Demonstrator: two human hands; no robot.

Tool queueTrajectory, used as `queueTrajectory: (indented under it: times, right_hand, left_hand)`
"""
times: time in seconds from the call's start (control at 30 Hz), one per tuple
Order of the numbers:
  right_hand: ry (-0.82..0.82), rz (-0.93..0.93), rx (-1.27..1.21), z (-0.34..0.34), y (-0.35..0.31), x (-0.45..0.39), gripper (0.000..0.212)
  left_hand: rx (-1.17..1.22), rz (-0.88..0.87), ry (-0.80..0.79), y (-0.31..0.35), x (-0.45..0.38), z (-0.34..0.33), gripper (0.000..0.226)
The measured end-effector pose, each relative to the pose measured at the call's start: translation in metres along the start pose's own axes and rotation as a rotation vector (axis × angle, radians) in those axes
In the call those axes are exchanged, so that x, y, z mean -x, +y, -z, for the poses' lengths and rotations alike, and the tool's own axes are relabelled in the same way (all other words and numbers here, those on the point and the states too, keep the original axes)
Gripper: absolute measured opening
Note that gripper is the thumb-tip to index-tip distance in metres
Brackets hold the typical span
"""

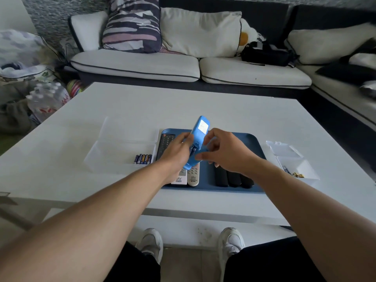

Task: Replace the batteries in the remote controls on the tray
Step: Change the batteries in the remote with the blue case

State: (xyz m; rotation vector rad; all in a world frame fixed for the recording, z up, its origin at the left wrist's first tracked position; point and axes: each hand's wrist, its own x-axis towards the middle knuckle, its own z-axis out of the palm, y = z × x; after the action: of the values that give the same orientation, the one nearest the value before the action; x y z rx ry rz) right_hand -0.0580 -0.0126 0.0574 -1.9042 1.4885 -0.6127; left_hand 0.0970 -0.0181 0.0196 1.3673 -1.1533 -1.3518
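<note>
Head view: blue remote [200,130] held tilted above the tray [252,143]. Left hand [179,151] grips its body; right hand [221,151] pinches at the open battery compartment. Likely mid battery swap; next needs a fresh cell from the batteries [143,159] left of the tray.

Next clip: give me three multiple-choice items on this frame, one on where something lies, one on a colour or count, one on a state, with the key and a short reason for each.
1. Where do the batteries with dark labels lie?
A. In the clear bin left of the tray
B. On the sofa
C. On the floor

2. What colour is the tray?
A. Red
B. Blue
C. White

3. How is the blue remote?
A. Flat on the tray
B. Lifted, held in both hands
C. Inside a box

Key: A, they stand in a row in the clear bin; B, its rim shows blue; B, the left hand and right hand hold it above the tray.
</note>
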Motion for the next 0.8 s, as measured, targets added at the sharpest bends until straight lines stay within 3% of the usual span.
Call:
queueTrajectory:
  times: [0.17, 0.27, 0.63, 0.8]
  right_hand:
    - [-0.188, -0.108, 0.177, 0.006, 0.016, 0.010, 0.020]
    - [-0.293, -0.205, 0.211, -0.004, 0.034, 0.021, 0.019]
    - [-0.104, -0.358, 0.383, -0.032, 0.076, 0.054, 0.031]
    - [-0.075, -0.307, 0.481, -0.022, 0.076, 0.056, 0.030]
  left_hand:
    - [0.034, 0.067, 0.164, -0.002, -0.006, 0.001, 0.028]
    - [0.042, 0.098, 0.176, -0.002, -0.006, 0.004, 0.031]
    - [0.229, 0.152, 0.037, 0.005, -0.001, -0.004, 0.029]
    - [0.254, 0.152, -0.054, 0.006, 0.001, -0.004, 0.025]
